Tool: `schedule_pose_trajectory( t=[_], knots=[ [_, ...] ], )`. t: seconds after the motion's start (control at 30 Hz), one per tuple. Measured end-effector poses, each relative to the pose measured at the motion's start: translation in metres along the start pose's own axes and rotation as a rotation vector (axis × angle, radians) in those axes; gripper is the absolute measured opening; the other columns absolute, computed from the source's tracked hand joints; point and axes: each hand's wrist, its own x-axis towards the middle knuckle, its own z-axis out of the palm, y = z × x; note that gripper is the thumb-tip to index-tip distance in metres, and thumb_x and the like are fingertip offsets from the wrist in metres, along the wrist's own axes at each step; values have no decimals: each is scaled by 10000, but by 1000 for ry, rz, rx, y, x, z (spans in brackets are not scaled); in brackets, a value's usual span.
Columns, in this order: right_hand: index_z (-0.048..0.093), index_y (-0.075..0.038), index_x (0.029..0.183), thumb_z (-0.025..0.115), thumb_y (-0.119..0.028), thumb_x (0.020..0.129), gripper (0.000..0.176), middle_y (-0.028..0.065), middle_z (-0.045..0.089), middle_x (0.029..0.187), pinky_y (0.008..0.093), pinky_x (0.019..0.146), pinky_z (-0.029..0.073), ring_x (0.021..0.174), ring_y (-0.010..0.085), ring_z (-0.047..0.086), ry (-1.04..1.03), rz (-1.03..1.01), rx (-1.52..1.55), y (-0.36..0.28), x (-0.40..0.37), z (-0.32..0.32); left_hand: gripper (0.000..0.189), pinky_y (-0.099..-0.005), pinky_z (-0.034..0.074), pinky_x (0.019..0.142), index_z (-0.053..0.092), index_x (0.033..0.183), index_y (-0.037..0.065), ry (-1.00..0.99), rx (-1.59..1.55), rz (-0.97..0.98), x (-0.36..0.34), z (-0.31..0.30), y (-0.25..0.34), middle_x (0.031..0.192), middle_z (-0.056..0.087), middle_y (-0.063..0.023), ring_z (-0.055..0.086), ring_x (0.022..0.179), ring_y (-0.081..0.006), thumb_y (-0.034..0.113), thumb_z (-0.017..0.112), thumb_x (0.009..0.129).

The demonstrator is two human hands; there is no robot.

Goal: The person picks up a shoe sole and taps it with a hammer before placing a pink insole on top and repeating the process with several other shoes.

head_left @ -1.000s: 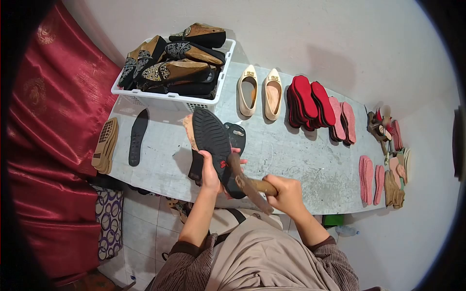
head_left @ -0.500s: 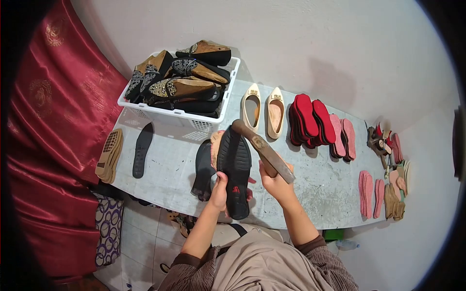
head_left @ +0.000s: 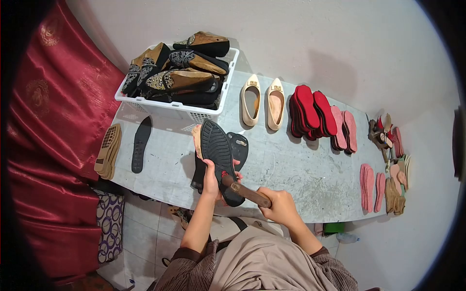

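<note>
The shoe [head_left: 217, 145] is sole-up over the near side of the surface [head_left: 296, 179], toe pointing away and slightly left. The left hand [head_left: 211, 180] grips its side; the right hand [head_left: 280, 207], farther off, clasps a hammer [head_left: 248, 194] overlapping the heel, contact unclear.

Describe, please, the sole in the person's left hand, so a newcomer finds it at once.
Begin at the grey table, where a white basket of shoes stands. Nearer than this basket, the left hand grips a black ridged sole, with a hammer at its near end. Unlike the black sole lying farther left, it is held up and bears a small red mark.
</note>
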Motion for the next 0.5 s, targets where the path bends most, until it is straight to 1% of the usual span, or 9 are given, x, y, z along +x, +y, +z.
schedule_pose_trajectory(
  t=[0.1,0.13,0.17,0.2,0.23,0.27,0.3,0.37,0.5],
  knots=[
    [579,-141,869,619,-119,650,224,112,589,631,372,534,458,599,320,593,109,-17,53,3,3,4,910,-352,519,603,516,1048,7,55,67,21,9,-11,-21,763,589,-144,596,653,-236,790,153,759],
    [580,-126,866,623,-113,654,217,105,592,629,353,528,459,592,308,602,250,-59,108,3,7,8,856,-354,529,592,492,1093,16,148,107,27,-6,14,-9,850,594,-142,610,659,-244,758,201,782],
    [582,-111,864,627,-107,658,211,98,595,627,334,523,460,586,296,610,391,-103,163,4,14,12,856,-354,529,592,492,1093,16,145,108,27,-12,19,-6,850,594,-142,610,659,-244,758,201,782],
    [583,-86,888,627,-79,672,221,91,605,632,309,516,462,577,267,626,529,-173,118,5,23,20,786,-344,526,563,469,1119,15,-5,115,25,-17,21,-6,898,594,-139,614,651,-239,703,235,818],
    [583,-86,888,627,-79,672,221,91,605,632,309,516,462,577,267,626,531,-171,116,9,31,25,718,-335,523,534,445,1145,15,-155,120,22,-19,23,-6,946,594,-136,618,642,-234,647,269,854],
    [580,-82,895,623,-65,682,217,91,609,635,304,519,465,572,258,628,561,-142,231,12,39,28,728,-332,524,533,440,1148,10,-201,111,35,-19,23,-8,938,593,-146,614,615,-230,651,276,845],
    [577,-78,901,619,-50,693,214,90,612,638,298,521,468,568,250,631,589,-115,346,14,47,27,728,-332,524,533,440,1148,10,-202,109,38,-18,25,-9,938,593,-146,614,615,-230,651,276,845],
    [565,-69,884,607,-20,714,182,94,607,629,294,514,468,550,247,626,642,-171,280,-7,48,9,726,-328,523,528,443,1145,8,-275,48,22,-17,25,-9,932,592,-152,615,615,-229,649,277,846],
    [557,-68,871,609,-16,732,157,88,592,612,301,495,461,532,242,619,789,-211,207,2,50,20,736,-327,525,522,451,1134,9,-233,62,41,-17,22,-10,919,592,-144,617,608,-229,664,294,835]
  ],
)
